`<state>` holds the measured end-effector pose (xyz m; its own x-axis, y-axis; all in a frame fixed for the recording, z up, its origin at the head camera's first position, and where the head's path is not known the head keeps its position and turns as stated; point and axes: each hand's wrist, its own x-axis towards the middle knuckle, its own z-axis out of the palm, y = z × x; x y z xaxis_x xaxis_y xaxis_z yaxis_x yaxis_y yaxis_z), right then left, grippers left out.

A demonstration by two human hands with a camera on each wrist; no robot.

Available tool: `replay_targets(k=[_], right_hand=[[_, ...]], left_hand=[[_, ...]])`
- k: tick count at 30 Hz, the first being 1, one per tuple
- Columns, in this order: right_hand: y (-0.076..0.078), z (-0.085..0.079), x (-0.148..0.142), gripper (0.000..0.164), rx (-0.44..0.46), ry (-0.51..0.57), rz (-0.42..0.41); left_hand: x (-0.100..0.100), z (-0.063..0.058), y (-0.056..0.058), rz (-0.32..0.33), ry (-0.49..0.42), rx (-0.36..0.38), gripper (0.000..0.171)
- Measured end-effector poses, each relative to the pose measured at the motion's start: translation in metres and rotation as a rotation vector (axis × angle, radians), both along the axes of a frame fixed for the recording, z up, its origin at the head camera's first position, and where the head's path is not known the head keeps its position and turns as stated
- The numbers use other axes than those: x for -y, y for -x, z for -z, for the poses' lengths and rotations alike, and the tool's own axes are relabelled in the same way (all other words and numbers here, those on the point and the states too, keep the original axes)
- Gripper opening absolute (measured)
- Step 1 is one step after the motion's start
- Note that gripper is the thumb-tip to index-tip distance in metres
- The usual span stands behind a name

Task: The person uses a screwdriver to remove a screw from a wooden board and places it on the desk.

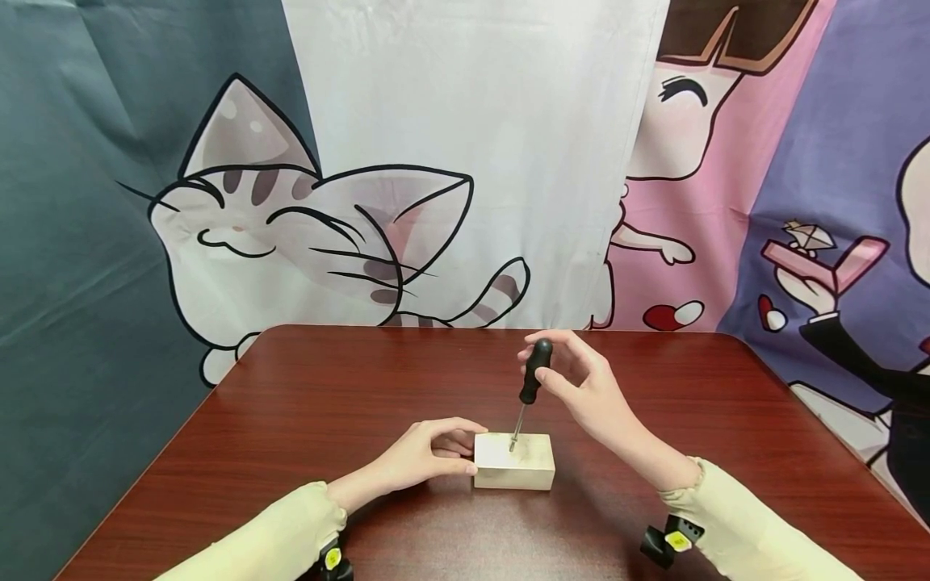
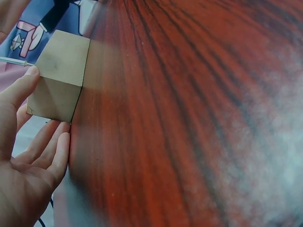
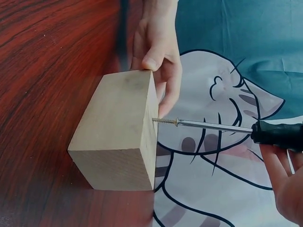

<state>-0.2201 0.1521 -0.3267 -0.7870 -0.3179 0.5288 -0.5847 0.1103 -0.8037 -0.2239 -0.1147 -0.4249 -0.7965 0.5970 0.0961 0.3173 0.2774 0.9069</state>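
Note:
A pale wooden block (image 1: 513, 478) lies on the table, its long side facing me. My left hand (image 1: 416, 458) holds the block's left end, thumb toward the near side and the other fingers toward the back. A brass-coloured screw (image 3: 164, 121) stands in the block's top face, much of its thread still showing. My right hand (image 1: 594, 395) grips the black handle of a screwdriver (image 1: 536, 373), which tilts slightly to the right. In the right wrist view, the steel shaft meets the screw's head. Part of the right hand lies outside that view.
The reddish-brown wooden table (image 1: 363, 379) extends around the block on every side. Behind it hangs a cloth backdrop (image 1: 479, 97) printed with a cartoon cat and figures. Both sleeves carry small black wrist devices.

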Motion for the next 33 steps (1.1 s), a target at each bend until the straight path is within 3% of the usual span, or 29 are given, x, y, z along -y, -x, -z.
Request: replay_targets(k=[6,12,15,28,33], right_hand=[[0.0015,0.0009,0.0012,0.036,-0.015,0.014,-0.049],[-0.0017,0.0015,0.0021,0.037,-0.028,-0.054,0.080],[-0.0023,0.0011,0.0022,0.039,-0.012,-0.056,0.105],[-0.0032,-0.0006,-0.0002,0.045,-0.002,-0.034,0.086],[-0.0013,0.0009,-0.0021,0.040,-0.023,-0.006,0.039]], left_hand=[[-0.0002,-0.0001,-0.0002,0.002,0.004,0.000,0.052],[-0.0001,-0.0004,-0.0002,0.002,0.011,0.000,0.052],[-0.0002,-0.0008,-0.0003,0.005,0.009,0.001,0.053],[0.0009,-0.0014,0.0001,0.013,0.004,-0.010,0.052],[0.0007,-0.0017,0.0003,0.012,0.002,-0.010,0.052]])
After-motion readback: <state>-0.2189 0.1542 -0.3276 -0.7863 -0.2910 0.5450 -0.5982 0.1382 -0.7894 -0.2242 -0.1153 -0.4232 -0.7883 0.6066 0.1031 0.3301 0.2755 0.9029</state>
